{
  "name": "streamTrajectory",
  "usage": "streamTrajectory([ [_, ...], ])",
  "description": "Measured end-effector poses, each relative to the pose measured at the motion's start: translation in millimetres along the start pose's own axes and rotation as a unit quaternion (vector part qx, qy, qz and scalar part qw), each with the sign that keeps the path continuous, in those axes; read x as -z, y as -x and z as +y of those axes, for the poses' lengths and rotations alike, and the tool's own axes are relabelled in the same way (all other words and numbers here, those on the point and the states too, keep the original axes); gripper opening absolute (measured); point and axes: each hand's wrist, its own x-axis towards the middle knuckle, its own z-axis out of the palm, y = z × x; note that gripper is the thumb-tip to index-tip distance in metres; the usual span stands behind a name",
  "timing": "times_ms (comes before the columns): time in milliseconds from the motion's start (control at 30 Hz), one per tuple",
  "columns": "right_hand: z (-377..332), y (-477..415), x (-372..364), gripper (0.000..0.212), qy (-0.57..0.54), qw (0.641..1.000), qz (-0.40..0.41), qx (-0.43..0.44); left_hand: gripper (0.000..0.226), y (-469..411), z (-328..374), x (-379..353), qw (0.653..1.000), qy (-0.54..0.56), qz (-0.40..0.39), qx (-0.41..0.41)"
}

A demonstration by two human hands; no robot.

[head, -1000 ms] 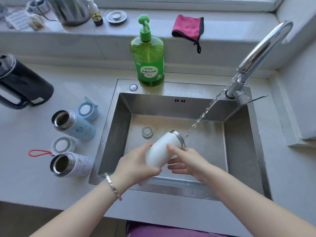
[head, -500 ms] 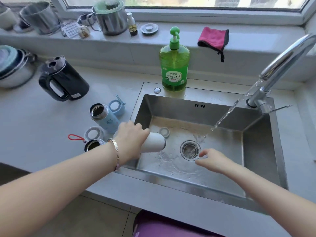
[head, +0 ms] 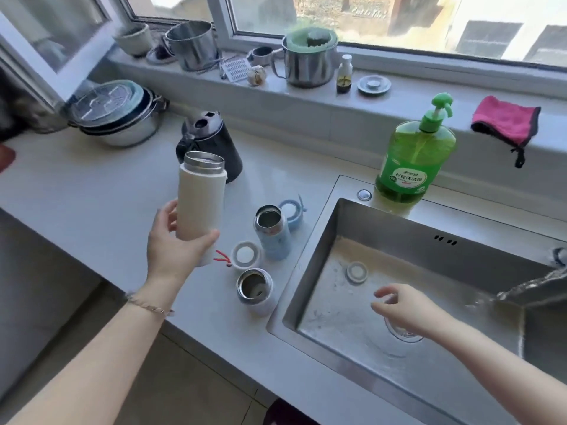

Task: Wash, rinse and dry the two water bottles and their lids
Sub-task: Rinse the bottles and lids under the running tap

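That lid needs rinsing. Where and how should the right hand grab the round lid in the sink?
Likely by its rim, from above: the round lid lies flat on the sink floor, so only opposite edges seem pinchable. The right hand hangs open nearby; the left hand grips the cream bottle.

green soap bottle (head: 414,161) stands near pink cloth (head: 506,119).

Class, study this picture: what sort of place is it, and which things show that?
Most likely a home kitchen: a steel sink set into a counter, a green pump bottle of dish soap at its edge, and a steel pot on the windowsill.
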Motion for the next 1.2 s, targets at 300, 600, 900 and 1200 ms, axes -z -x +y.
streamTrajectory([
  [300, -31, -28, -13, 0.028, -0.004, 0.999, 0.017, -0.035, 0.069, -95, -69, -68, 0.996, 0.015, -0.081, 0.028],
  [600, -36, -38, -28, 0.028, -0.01, 0.999, 0.011, -0.049, 0.066, -109, -122, -77, 0.978, 0.026, -0.196, 0.069],
  [900, -52, -49, -38, 0.033, 0.015, 0.999, -0.028, -0.033, 0.075, -84, -106, -50, 0.97, -0.005, -0.208, 0.124],
  [1200, -14, -62, -48, 0.032, -0.023, 0.998, -0.038, -0.042, 0.013, 34, 7, -50, 0.947, -0.089, -0.293, -0.094],
])
